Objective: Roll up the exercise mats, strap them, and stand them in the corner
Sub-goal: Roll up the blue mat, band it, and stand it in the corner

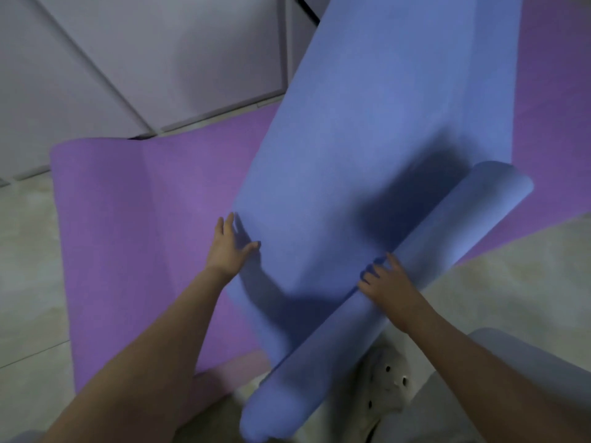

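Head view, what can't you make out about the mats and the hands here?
- Blue mat: its far end runs off the top edge.
- Purple mat: its middle lies hidden under the blue mat, so its full extent is unclear.
- Roll: its near end is blurred at the bottom edge, so how tightly it is wound is unclear.
- Left hand and right hand: motion blur hides how firmly either presses.
- Straps: none show anywhere.

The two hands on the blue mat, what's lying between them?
In the head view, only flat, unrolled blue mat in shadow lies between the left hand, on the mat's side edge, and the right hand, on the rolled part. Nothing else sits there.
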`<move>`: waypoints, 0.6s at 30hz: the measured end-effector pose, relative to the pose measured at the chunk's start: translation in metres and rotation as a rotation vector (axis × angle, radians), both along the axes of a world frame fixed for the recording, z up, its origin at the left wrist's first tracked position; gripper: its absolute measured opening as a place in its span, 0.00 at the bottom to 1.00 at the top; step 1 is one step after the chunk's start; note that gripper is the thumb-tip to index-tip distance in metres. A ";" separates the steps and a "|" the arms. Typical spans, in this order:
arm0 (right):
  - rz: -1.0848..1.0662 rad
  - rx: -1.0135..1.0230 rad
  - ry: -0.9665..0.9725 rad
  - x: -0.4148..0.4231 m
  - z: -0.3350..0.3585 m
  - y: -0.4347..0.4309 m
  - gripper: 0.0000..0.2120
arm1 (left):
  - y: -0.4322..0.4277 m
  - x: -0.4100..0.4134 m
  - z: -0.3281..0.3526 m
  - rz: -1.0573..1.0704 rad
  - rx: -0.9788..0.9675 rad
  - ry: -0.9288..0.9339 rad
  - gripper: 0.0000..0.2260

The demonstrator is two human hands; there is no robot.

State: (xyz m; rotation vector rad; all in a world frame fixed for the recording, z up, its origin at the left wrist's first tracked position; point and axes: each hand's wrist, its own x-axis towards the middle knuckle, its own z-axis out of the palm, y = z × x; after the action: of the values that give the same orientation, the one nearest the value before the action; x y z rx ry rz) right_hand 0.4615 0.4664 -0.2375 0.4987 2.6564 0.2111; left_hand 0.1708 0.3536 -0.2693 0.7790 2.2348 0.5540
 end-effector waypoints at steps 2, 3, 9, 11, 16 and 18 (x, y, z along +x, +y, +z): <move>-0.032 -0.106 -0.069 -0.005 -0.008 0.010 0.22 | 0.013 -0.009 -0.006 0.013 -0.012 -0.095 0.38; -0.058 -0.123 -0.061 -0.008 -0.010 0.013 0.24 | 0.018 -0.013 -0.008 0.013 -0.046 -0.135 0.37; 0.003 -0.160 -0.105 -0.022 -0.024 0.034 0.22 | 0.038 -0.016 -0.027 -0.069 -0.105 -0.169 0.44; 0.073 -0.117 -0.047 -0.029 -0.021 0.040 0.15 | 0.046 -0.015 -0.031 -0.042 -0.124 -0.185 0.49; 0.195 -0.035 0.218 -0.043 -0.019 0.045 0.32 | 0.070 -0.006 -0.034 -0.107 -0.294 0.117 0.50; 0.241 -0.012 0.275 -0.043 -0.018 0.043 0.33 | 0.076 -0.002 -0.033 -0.124 -0.319 0.182 0.49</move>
State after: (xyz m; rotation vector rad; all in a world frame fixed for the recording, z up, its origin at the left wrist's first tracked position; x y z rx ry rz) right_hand 0.4188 0.5097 -0.2554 0.2142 2.9846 0.2101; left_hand 0.1692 0.4300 -0.3025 0.8184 2.3412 0.0636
